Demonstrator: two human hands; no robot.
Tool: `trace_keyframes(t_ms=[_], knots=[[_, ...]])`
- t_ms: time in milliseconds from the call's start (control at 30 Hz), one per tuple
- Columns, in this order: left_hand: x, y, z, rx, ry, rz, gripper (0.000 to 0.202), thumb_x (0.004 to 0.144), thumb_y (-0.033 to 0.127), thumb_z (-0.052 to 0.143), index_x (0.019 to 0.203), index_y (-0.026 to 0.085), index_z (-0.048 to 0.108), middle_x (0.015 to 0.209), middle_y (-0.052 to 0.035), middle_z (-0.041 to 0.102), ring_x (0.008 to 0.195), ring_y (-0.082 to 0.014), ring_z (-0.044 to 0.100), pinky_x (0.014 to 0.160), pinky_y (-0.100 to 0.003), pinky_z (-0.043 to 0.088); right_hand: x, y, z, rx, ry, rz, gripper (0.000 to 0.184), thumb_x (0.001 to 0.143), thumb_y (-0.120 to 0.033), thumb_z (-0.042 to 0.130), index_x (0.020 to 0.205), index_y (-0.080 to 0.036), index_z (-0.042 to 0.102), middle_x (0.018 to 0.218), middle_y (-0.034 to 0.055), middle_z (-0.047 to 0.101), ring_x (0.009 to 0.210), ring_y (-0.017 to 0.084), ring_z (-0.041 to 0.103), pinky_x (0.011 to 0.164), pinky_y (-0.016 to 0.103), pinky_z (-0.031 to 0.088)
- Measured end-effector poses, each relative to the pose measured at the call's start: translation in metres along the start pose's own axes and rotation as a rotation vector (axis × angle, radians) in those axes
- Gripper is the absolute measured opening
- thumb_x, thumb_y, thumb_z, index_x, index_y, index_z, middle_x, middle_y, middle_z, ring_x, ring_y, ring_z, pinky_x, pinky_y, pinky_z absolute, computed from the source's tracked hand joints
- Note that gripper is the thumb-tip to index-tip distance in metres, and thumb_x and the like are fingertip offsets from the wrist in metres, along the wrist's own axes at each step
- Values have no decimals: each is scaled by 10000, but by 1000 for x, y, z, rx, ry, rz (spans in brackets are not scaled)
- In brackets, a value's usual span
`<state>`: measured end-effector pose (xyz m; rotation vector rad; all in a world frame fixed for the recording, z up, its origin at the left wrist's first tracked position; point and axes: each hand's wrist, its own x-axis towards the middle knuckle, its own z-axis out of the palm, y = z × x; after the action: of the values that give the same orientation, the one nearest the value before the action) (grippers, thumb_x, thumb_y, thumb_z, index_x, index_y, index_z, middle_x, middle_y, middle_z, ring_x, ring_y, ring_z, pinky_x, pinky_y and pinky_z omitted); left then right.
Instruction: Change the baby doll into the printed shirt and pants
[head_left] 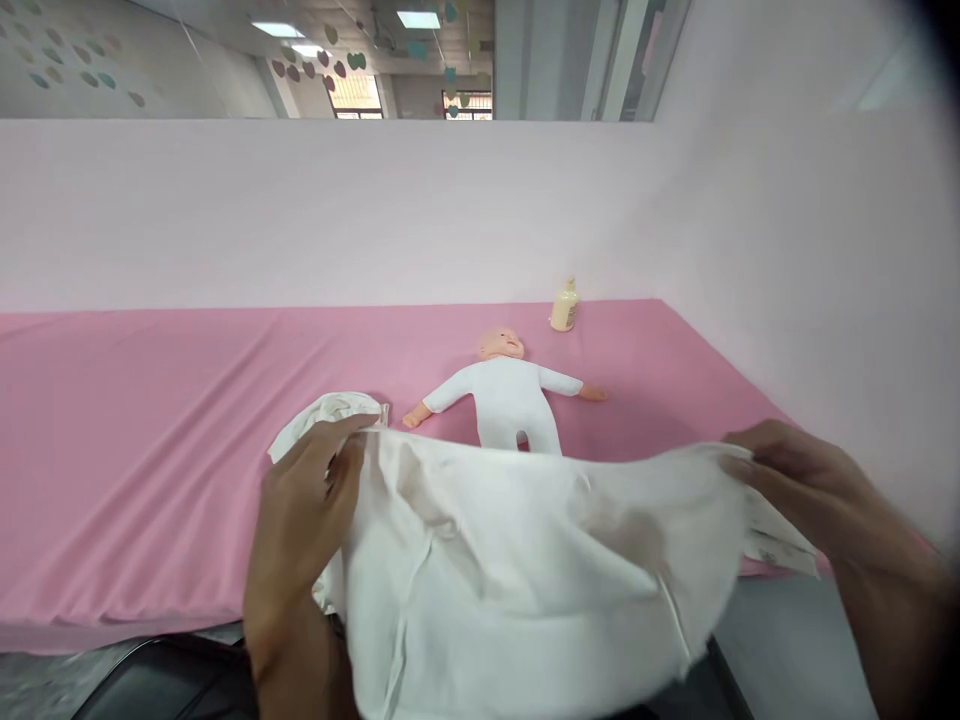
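Note:
A white cloth (525, 560) hangs spread between my two hands over the near edge of the pink table (150, 430). My left hand (300, 530) pinches its left upper edge, fingers closed on the fabric. My right hand (795, 480) grips the right upper edge, slightly blurred. Behind the cloth a baby doll (510, 395) in a white bodysuit lies on its back with arms spread; its legs are hidden by the cloth.
A small cream bottle (564, 306) stands at the back of the table by the pale pink wall (375, 210). Another pale wall (810, 260) closes the right side. The pink sheet extends far to the left.

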<state>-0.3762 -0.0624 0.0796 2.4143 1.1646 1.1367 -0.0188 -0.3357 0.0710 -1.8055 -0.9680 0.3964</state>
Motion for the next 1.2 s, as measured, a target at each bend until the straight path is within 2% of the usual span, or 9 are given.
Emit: trace_keyframes(t_ms=[100,200,333,467,667,800,900,1033,1200], knots=[[12,-23,12,22,-109,-95,297,948,303,484,1180,266,665,1106,-6,707,886,-178,637,837,-313,485,28,7,16,81,-22,-66,81,805,-475,702,842,-402,701,831,43,673,765,273,668,630,412,571],[10,-30,9,-64,-62,-183,273,934,351,526,1145,273,681,1096,4,714,938,-182,656,835,-292,503,41,7,32,129,-45,-144,122,813,-435,721,879,-336,697,822,23,658,742,224,651,620,350,560],[-6,-22,-9,-274,250,-315,237,871,367,637,1078,273,703,1066,21,720,991,-191,663,849,-285,534,40,-4,44,91,-82,-200,145,844,-417,707,904,-288,684,810,21,652,716,187,616,589,293,522],[-8,-25,-17,-202,507,-323,293,848,383,656,1111,268,715,1053,8,722,942,-184,666,821,-291,547,41,-25,58,74,-118,-215,200,866,-447,680,865,-249,649,794,26,631,717,178,597,587,278,500],[48,-86,28,57,125,-347,310,908,323,495,1146,244,676,1056,3,711,916,-158,644,789,-258,490,105,-37,113,21,16,-138,360,854,-486,670,714,-212,483,692,-24,499,613,112,447,503,219,359],[79,-113,74,390,-409,-322,342,885,215,406,1090,173,676,1117,-111,681,1026,-267,621,865,-371,477,163,-3,153,19,-19,94,341,801,-445,715,696,-209,491,626,-48,462,556,94,409,470,210,312],[84,-101,99,464,-488,-146,358,865,210,415,1124,175,660,1207,-140,628,1178,-306,551,989,-426,425,186,30,168,96,-232,294,333,738,-425,784,676,-198,549,583,-38,514,534,100,462,484,216,379],[85,-56,138,39,-565,-3,306,902,317,422,1054,193,658,1185,-82,648,1137,-225,576,980,-327,430,193,61,172,239,-288,438,243,826,-390,700,748,-173,623,691,39,660,594,152,596,557,269,502],[91,-20,196,-223,-680,-326,504,888,628,417,831,165,608,902,-92,696,857,-227,632,743,-313,444,196,83,182,326,-308,526,159,857,-311,660,810,-159,660,719,39,691,653,152,609,641,266,524]])
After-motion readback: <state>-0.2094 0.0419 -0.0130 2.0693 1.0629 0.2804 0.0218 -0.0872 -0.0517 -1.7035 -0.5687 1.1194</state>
